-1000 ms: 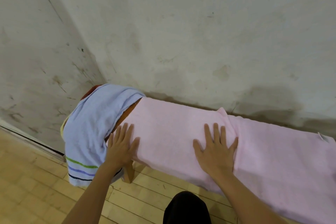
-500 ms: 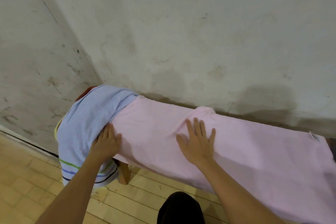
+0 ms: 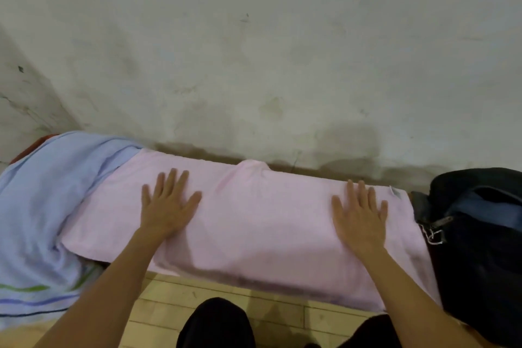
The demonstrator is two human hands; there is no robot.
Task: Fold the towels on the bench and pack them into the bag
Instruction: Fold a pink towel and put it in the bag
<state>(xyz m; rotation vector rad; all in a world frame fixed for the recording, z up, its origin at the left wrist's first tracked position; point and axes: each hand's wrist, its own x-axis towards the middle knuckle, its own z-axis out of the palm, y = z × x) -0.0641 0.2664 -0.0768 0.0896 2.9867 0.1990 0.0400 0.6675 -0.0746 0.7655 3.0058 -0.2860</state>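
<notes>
From the head view, a pink towel (image 3: 254, 220) is lying spread lengthwise along the tabletop, covering it so fully that almost none of its surface is showing; its near edge is hanging over the front, above the wooden floor (image 3: 226, 299). A small raised fold is sitting at the far edge of the towel, close to the stained wall (image 3: 254, 51), and a small white tag is sticking out at its far right corner.

The left hand (image 3: 166, 206) is lying flat on the left part of the pink towel, palm down, its fingers (image 3: 172, 181) straight and slightly spread, released and grasping nothing. The right hand (image 3: 360, 217) is lying flat in the same way on the right part of the towel, near the tag, its fingers (image 3: 361, 192) straight and close together, also released and only pressing on the cloth. The two hands are sitting well apart, with the raised fold between them and farther back.

At the left end, a light blue towel (image 3: 50, 206) with green, blue and dark stripes near its hem is draping over the end of the tabletop, touching the pink towel. A bit of reddish-brown material is peeking out behind it. At the right end, a dark bag (image 3: 480, 248) with a metal clasp is standing just beside the pink towel. The person's dark-clad knees are showing at the bottom edge.
</notes>
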